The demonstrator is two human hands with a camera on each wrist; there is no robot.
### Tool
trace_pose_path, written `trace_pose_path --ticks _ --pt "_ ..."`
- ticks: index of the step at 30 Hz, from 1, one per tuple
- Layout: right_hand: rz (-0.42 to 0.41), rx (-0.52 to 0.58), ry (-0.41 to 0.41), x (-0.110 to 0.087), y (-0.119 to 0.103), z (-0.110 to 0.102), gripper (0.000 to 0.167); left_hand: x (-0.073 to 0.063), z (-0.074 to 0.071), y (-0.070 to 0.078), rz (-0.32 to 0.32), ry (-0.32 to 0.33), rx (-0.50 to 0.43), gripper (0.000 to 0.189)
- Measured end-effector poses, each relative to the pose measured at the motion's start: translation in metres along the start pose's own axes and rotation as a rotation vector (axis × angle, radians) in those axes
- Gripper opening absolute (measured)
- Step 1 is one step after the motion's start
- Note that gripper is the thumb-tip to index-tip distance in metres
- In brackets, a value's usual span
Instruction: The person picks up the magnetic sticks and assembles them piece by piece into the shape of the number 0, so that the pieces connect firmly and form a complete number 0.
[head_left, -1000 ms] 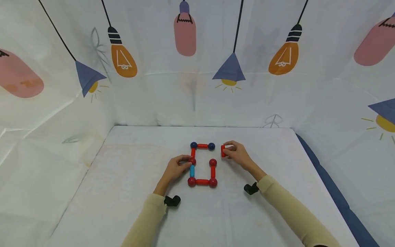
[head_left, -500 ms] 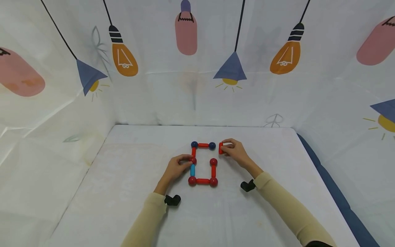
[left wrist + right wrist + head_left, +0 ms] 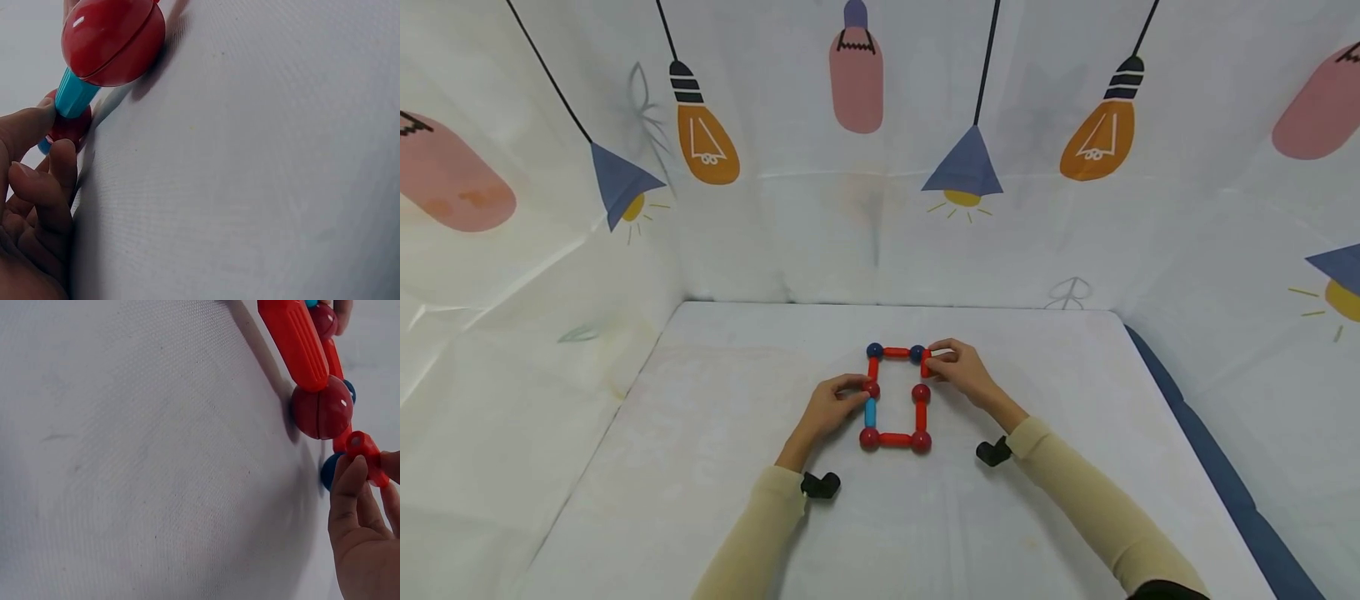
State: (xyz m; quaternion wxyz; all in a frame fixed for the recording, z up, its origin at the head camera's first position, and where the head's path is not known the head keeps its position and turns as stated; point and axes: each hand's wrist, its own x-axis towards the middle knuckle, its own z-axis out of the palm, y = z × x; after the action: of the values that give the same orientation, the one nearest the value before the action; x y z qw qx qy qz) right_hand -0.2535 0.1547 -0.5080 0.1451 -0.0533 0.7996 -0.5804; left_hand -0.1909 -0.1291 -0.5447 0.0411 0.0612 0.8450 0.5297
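On the white table lies a nearly rectangular outline of red and blue balls joined by short rods. My left hand pinches the red ball midway along its left side, above a light-blue rod. Between thumb and fingertips my right hand holds a loose red rod, its end hole showing in the right wrist view. That rod is beside the upper right dark-blue ball; whether they touch I cannot tell. Below it, a gap separates the rod from the right-hand red ball.
The white tabletop meets a white cloth backdrop printed with lamps and bulbs at its far edge. Dark-blue fabric runs along the right edge. Black wrist devices sit at both cuffs.
My right hand has moved left with the red rod, from apart on the right to right beside the upper right dark-blue ball. The left hand stays at its red ball.
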Motion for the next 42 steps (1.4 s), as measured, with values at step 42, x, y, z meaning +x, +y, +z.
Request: trace_pose_path --ticks 42 --pt "0.045 -0.033 0.008 0.006 0.011 0.015 0.038 -0.002 0.001 0.001 0.028 0.007 0.011 0.034"
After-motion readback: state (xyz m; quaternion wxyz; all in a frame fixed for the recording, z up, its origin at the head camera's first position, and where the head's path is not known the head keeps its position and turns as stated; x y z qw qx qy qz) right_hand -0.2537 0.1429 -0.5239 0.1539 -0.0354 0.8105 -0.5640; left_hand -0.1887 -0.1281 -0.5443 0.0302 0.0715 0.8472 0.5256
